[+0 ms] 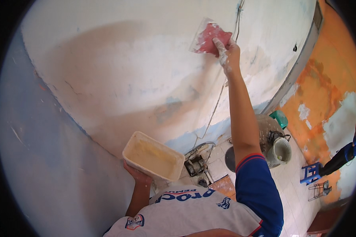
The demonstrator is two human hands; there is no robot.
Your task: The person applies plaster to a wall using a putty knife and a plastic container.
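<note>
My right hand (228,54) is raised high with the arm stretched out. It is closed around a putty scraper (210,37) that has a red body, a pale, see-through edge and white smears. The scraper is at the white, patchy wall (118,75), but I cannot tell whether its edge touches. White paste coats the thumb and fingers. Low on the left, my left hand (137,173) grips a cream rectangular plastic tub (151,172) from beneath its side; most of those fingers are hidden. A thin, yellowish layer coats the tub's inside.
A cable (215,106) runs down the wall. Below are a small pump (195,165) with pipes, a bucket (281,152) and a green container (279,118). At right, another person (342,156) is near a blue stool (311,173) by the orange wall (304,94). A bluish wall (39,118) stands left.
</note>
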